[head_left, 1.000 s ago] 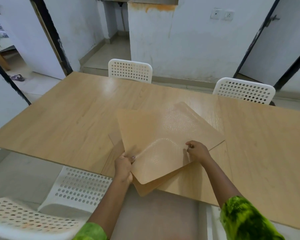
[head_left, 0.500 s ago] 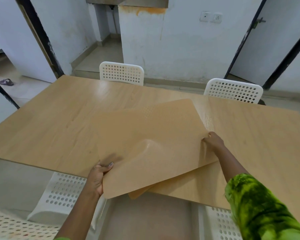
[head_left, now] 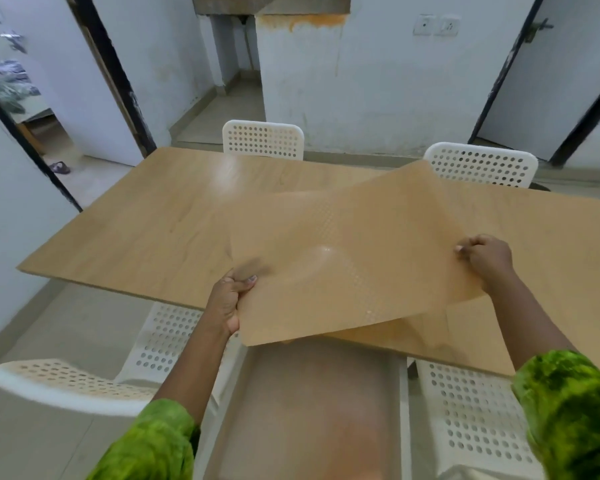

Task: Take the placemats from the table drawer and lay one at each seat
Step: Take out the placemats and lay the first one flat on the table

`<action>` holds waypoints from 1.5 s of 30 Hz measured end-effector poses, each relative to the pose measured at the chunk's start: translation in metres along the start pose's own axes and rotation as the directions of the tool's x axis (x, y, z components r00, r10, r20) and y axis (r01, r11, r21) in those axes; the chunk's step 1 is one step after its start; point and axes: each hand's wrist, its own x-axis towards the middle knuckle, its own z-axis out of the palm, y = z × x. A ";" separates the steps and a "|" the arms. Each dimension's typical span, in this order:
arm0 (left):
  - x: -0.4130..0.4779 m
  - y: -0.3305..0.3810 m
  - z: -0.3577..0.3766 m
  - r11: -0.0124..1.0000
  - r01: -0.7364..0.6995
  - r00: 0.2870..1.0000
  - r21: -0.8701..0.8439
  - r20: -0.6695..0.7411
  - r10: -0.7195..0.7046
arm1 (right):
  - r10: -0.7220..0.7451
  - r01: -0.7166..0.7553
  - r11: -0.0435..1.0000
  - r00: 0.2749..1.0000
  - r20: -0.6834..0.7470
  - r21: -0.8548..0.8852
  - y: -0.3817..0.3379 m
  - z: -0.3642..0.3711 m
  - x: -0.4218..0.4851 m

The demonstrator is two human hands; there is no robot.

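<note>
Holding the top tan flexible placemat (head_left: 343,258) lifted over the light wood bench (head_left: 153,230): left hand (head_left: 227,299) pinches its near-left edge, right hand (head_left: 487,261) its right edge. A second tan mat (head_left: 395,330) lies beneath. I see none laid at the white perforated chairs (head_left: 263,140); I judge the laying barely begun.

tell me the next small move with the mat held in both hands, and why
Probably carry the top placemat toward a seat, perhaps the far chair, and lay it flat: the left hand and right hand grip its opposite edges, it sags above the table, and a second placemat lies beneath.
</note>
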 end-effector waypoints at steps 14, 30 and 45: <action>-0.071 -0.071 0.189 0.964 -0.107 0.921 0.244 0.390 0.004 | 0.062 -0.055 0.998 0.906 -0.419 0.030 0.078 -0.247 -0.074; -0.084 -0.157 0.326 0.923 -0.153 0.950 0.354 0.311 0.038 | 0.079 -0.056 0.996 0.925 -0.371 0.073 0.151 -0.353 -0.005; -0.034 -0.203 0.359 0.808 -0.106 0.973 0.579 0.228 -0.036 | 0.238 -0.119 0.936 0.906 -0.350 0.330 0.203 -0.370 0.051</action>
